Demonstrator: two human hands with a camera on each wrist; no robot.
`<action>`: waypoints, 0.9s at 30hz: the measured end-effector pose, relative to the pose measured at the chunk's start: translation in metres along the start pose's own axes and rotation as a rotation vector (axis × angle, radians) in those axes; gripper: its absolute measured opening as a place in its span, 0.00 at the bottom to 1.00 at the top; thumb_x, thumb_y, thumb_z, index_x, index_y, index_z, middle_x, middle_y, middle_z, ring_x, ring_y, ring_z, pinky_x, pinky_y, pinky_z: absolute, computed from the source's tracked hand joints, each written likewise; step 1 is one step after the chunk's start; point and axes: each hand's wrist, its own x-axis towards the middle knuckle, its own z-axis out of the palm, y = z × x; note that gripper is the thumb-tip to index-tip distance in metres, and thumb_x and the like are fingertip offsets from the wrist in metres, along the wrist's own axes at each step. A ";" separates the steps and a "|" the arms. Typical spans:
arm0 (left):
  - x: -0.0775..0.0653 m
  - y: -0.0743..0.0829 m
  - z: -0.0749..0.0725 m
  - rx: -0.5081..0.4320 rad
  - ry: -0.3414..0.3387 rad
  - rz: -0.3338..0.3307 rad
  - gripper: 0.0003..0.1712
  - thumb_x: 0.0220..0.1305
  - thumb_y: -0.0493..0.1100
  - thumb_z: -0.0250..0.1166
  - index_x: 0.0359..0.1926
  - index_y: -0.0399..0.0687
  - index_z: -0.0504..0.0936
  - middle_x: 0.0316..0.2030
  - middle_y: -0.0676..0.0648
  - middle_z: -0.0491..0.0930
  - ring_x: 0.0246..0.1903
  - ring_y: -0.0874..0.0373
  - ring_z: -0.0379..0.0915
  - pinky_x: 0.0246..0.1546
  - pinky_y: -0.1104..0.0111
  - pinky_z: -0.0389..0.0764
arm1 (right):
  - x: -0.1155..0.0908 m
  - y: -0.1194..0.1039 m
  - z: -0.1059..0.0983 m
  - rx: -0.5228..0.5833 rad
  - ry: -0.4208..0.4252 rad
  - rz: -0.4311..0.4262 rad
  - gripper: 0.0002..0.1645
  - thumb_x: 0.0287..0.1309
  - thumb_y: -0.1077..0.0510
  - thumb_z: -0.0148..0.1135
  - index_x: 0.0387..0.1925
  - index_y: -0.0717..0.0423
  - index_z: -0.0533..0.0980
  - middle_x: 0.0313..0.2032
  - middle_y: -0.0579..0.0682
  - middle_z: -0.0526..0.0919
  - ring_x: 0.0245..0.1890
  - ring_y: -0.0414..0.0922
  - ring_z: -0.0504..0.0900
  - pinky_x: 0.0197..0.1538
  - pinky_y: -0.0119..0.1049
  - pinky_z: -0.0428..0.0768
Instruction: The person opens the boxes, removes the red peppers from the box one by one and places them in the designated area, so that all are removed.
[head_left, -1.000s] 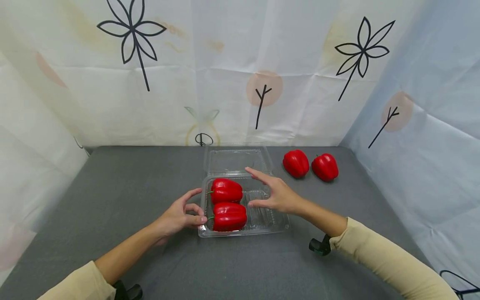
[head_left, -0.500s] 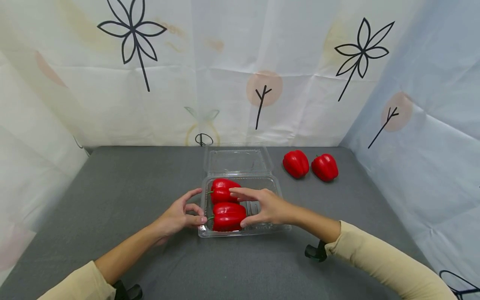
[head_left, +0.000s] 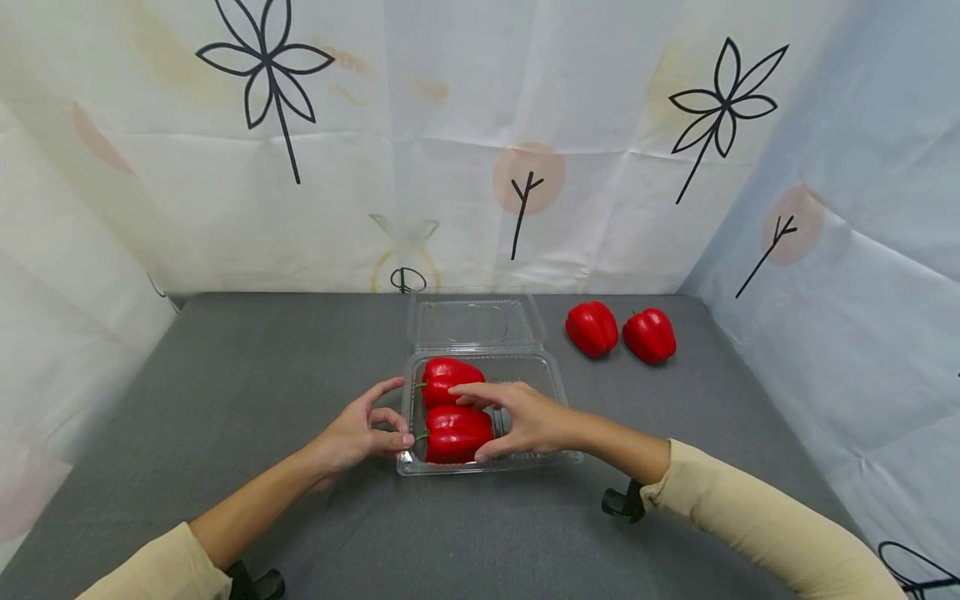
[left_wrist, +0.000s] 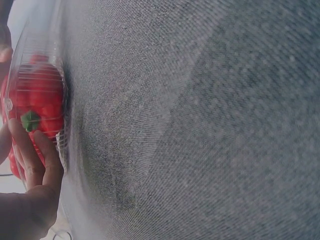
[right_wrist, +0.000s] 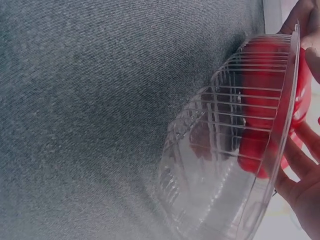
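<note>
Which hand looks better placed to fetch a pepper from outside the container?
Probably the right hand: it is nearer the loose peppers, while the left hand is across the container, at its left edge.

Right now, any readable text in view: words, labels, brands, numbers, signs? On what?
No readable text anywhere.
Red peppers: no label visible.
Clear container: no legible lettering; any fine molding marks too blurred.
Backdrop: black plant drawings, no letters seen.
Black wrist mount: too small to tell.
</note>
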 end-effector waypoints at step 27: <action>0.001 -0.003 0.000 -0.009 -0.012 0.023 0.53 0.61 0.37 0.71 0.77 0.46 0.45 0.37 0.42 0.79 0.35 0.51 0.79 0.45 0.60 0.83 | 0.007 -0.006 0.000 -0.118 -0.062 0.055 0.44 0.53 0.60 0.72 0.70 0.51 0.65 0.60 0.49 0.71 0.58 0.46 0.70 0.55 0.37 0.78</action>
